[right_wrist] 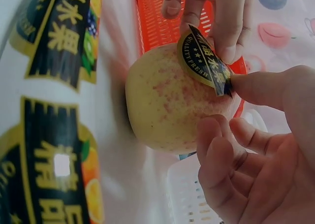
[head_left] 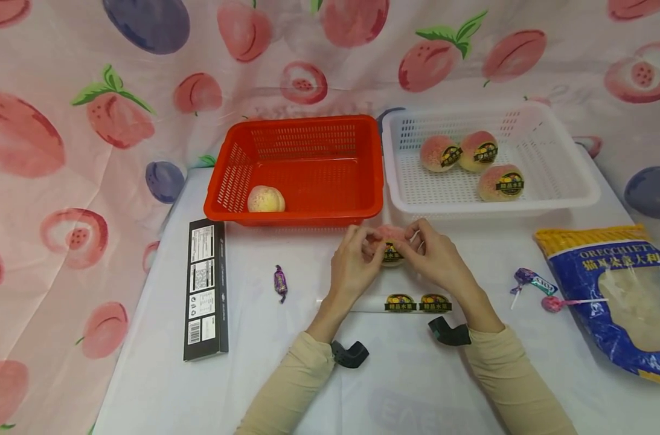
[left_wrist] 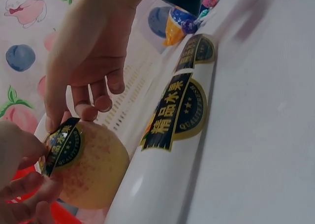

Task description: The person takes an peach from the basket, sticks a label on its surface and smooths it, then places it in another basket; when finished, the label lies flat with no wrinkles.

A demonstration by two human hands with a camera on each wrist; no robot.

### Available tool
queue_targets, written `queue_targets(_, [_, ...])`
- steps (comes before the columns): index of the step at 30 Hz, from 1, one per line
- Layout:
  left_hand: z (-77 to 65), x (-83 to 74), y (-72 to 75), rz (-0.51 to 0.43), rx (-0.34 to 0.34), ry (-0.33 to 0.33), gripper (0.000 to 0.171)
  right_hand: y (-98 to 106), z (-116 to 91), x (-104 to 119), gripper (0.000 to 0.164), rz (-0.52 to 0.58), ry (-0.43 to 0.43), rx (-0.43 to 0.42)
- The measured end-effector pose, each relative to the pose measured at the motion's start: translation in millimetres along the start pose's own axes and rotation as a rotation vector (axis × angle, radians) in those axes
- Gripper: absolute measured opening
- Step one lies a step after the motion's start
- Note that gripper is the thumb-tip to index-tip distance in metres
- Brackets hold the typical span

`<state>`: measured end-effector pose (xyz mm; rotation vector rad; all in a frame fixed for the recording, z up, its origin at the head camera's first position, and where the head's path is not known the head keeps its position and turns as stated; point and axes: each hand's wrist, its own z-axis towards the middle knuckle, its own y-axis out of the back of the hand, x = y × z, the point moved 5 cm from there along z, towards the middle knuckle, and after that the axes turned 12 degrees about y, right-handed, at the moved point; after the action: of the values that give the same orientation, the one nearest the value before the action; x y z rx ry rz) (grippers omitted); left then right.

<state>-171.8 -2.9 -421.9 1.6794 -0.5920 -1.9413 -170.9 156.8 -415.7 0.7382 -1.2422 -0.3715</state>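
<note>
A pink-and-yellow peach (head_left: 390,231) sits on the white table between both hands, in front of the baskets. Across its side lies a black-and-gold fruit sticker (right_wrist: 204,61), its ends standing slightly off the skin. My left hand (head_left: 354,263) pinches one end of the sticker, thumb on its face. At the other end my right hand (head_left: 435,254) pinches it, its other fingers curled loosely beside the peach. Just nearer to me lies a white roll (left_wrist: 142,184) bearing two more such stickers (head_left: 400,302).
Behind stand a red basket (head_left: 294,215) with one peach (head_left: 266,199) and a white basket (head_left: 571,196) with three stickered peaches. A black box (head_left: 206,290) and purple candy (head_left: 281,284) lie left; lollipops (head_left: 551,304) and a blue pasta bag (head_left: 585,302) lie right.
</note>
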Motion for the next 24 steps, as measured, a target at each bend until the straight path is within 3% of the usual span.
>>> queue_targets(3, [0.9, 1.4, 1.7, 0.042, 0.005, -0.017, 0.017, 0, 0, -1, 0.033, 0.021, 0.005, 0.014])
queue_targets(5, [2.8, 3.3, 1.7, 0.020, 0.039, -0.037, 0.020, 0, 1, -2, 0.034, 0.033, 0.012, 0.036])
queue_targets(11, [10.2, 12.0, 1.1, -0.127, 0.268, -0.103, 0.035, 1, -1, -6, 0.037, 0.065, 0.061, 0.149])
queue_targets(17, [13.0, 20.9, 3.5, -0.292, 0.435, -0.022, 0.044, 5, -3, -3, 0.034, 0.082, 0.117, 0.193])
queue_targets(19, [13.0, 20.5, 3.6, -0.318, 0.460, 0.006, 0.048, 6, -3, -3, 0.034, 0.092, 0.110, 0.196])
queue_targets(24, [11.9, 14.0, 3.9, -0.264, 0.442, 0.011, 0.056, 9, -4, 0, 0.034, 0.101, 0.082, 0.178])
